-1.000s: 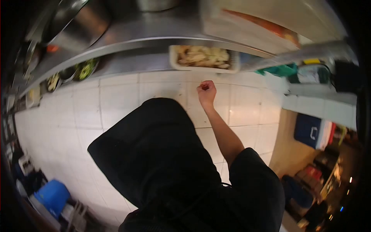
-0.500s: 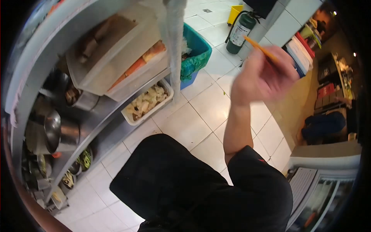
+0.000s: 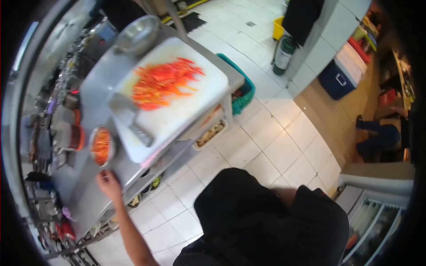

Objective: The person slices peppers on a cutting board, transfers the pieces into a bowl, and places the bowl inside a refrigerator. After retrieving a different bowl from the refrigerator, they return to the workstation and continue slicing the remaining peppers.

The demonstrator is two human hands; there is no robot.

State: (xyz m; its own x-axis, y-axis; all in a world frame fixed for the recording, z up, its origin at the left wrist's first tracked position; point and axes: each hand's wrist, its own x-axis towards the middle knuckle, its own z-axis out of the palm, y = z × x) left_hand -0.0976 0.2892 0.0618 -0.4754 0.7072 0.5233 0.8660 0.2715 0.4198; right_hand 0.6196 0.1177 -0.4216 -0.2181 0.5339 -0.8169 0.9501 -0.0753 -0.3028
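Note:
My left hand (image 3: 109, 184) is over the steel table, at the near end of a small metal bowl (image 3: 92, 150) of orange strips (image 3: 101, 146). Its fingers are curled together; whether they touch the bowl's rim, or pinch anything, I cannot make out. Beyond the bowl, a white cutting board (image 3: 182, 119) carries a heap of red and orange pepper strips (image 3: 162, 84). A cleaver (image 3: 126, 114) lies flat on the board, its dark handle towards me. My right hand is out of sight; only a bit of the forearm shows by the black sleeve.
A large metal bowl (image 3: 138, 35) stands at the table's far end. Below the board is a white tub (image 3: 211, 134) of pale pieces. A green-lined bin (image 3: 243, 99), fire extinguisher (image 3: 283, 57) and blue cooler (image 3: 337, 80) stand on the floor. A person (image 3: 379, 135) sits at right.
The view has swung up onto the tabletop. My right hand, raised earlier with a thin orange stick, has dropped out of sight. My left hand has come in beside the small bowl.

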